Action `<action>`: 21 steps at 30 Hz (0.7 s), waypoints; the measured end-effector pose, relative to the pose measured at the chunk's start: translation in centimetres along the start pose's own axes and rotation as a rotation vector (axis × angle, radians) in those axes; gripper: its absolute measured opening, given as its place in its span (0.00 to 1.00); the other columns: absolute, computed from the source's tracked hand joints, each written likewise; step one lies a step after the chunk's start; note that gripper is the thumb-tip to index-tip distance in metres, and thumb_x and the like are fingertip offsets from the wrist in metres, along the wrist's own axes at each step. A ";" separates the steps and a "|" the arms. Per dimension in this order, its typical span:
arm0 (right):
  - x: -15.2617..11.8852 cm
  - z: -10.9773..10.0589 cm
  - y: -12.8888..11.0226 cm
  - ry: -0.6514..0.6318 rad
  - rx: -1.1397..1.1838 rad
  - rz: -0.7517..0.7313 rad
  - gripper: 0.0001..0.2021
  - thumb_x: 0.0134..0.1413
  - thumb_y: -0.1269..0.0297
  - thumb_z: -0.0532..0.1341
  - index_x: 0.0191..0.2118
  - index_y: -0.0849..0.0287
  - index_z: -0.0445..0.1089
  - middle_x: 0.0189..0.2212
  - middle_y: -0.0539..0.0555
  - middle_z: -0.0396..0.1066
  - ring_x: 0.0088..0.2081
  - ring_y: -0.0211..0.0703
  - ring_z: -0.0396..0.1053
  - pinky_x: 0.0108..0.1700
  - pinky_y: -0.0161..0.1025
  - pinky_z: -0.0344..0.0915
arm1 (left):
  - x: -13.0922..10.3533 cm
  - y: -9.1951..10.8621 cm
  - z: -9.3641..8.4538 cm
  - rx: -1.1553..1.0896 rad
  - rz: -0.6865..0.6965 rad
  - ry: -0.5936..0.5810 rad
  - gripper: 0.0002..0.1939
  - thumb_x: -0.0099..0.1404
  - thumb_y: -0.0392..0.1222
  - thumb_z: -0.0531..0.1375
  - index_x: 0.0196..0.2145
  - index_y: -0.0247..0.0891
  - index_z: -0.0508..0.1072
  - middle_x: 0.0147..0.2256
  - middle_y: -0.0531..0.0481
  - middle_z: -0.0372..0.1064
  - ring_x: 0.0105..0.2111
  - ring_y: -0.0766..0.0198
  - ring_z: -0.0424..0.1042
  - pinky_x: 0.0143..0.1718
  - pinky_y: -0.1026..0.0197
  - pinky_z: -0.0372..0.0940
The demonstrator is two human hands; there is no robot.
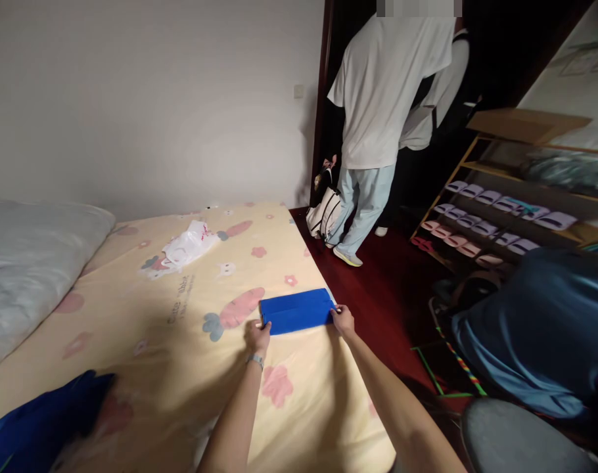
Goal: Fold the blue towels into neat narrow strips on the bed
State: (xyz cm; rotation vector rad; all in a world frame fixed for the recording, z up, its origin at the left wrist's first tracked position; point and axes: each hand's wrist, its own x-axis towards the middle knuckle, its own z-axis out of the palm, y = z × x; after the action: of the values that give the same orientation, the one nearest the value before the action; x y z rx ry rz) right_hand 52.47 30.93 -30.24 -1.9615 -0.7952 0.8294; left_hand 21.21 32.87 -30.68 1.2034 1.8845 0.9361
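- The folded blue cloth (298, 311) lay flat on the bed (175, 368), close to its right-hand edge, its long sides running from one hand to the other.
- The left hand (259, 335) was closed on the left end, thumb on top near the lower corner; the right hand (344, 320) pinched the right end. Fingers beneath were hidden.
- Gripping opposite ends probably kept the folds aligned and the strip straight; the bed likely served as a flat support.
- The cloth thus lay between the two grips, its middle uncovered by either hand.
- Beyond it, well apart, was a white plastic bag (190, 245); a dark blue cloth (57, 414) lay crumpled at the lower left.
- Past the bed, a person in a white shirt (378, 92) stood beside a pale bag (323, 213).
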 end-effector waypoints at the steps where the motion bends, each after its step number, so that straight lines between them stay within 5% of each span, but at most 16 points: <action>1: -0.1 0.0 0.1 -0.003 -0.029 -0.013 0.09 0.52 0.60 0.64 0.40 0.54 0.69 0.37 0.57 0.76 0.43 0.54 0.74 0.47 0.44 0.68 | -0.2 0.0 0.0 0.033 0.014 0.024 0.16 0.59 0.48 0.65 0.42 0.38 0.73 0.32 0.46 0.77 0.37 0.55 0.77 0.39 0.58 0.66; 5: -0.7 -0.1 0.1 -0.007 -0.112 -0.068 0.12 0.55 0.60 0.62 0.45 0.54 0.68 0.40 0.59 0.75 0.44 0.55 0.73 0.47 0.46 0.65 | -1.4 0.5 0.0 0.121 0.134 0.040 0.20 0.61 0.41 0.62 0.52 0.40 0.70 0.38 0.43 0.75 0.37 0.54 0.75 0.42 0.55 0.65; 10: -1.9 -0.9 -0.8 0.065 -0.137 -0.138 0.19 0.55 0.55 0.60 0.51 0.56 0.67 0.50 0.64 0.68 0.52 0.60 0.67 0.54 0.50 0.63 | -3.4 1.8 -0.1 0.146 0.300 0.056 0.21 0.65 0.36 0.56 0.56 0.38 0.69 0.50 0.35 0.69 0.50 0.48 0.70 0.53 0.49 0.63; 14: -6.0 -2.9 0.5 0.110 -0.072 -0.219 0.23 0.58 0.49 0.54 0.52 0.60 0.67 0.52 0.65 0.68 0.53 0.56 0.67 0.57 0.45 0.63 | -7.1 -1.1 -3.0 0.139 0.390 0.185 0.18 0.66 0.39 0.54 0.52 0.40 0.71 0.53 0.37 0.66 0.56 0.48 0.65 0.60 0.46 0.59; 17: -11.9 -6.2 5.0 0.112 0.038 -0.230 0.25 0.56 0.44 0.54 0.48 0.60 0.69 0.49 0.63 0.72 0.50 0.56 0.70 0.52 0.43 0.66 | -11.1 -7.1 -9.6 0.226 0.435 0.335 0.12 0.64 0.42 0.55 0.44 0.46 0.74 0.49 0.40 0.69 0.54 0.49 0.67 0.59 0.47 0.61; 21: -20.2 -13.4 13.4 0.112 -0.077 -0.041 0.26 0.49 0.38 0.56 0.42 0.55 0.73 0.43 0.59 0.78 0.46 0.60 0.74 0.47 0.46 0.68 | -15.6 -15.9 -24.5 0.503 0.160 0.421 0.13 0.56 0.47 0.59 0.40 0.50 0.77 0.43 0.40 0.74 0.48 0.40 0.71 0.51 0.40 0.65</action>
State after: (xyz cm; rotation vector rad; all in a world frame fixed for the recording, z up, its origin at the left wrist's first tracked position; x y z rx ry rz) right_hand 54.28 3.28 -31.11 -2.0334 -0.8082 0.6674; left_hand -1.27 8.61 -29.44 1.5580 2.4913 0.8743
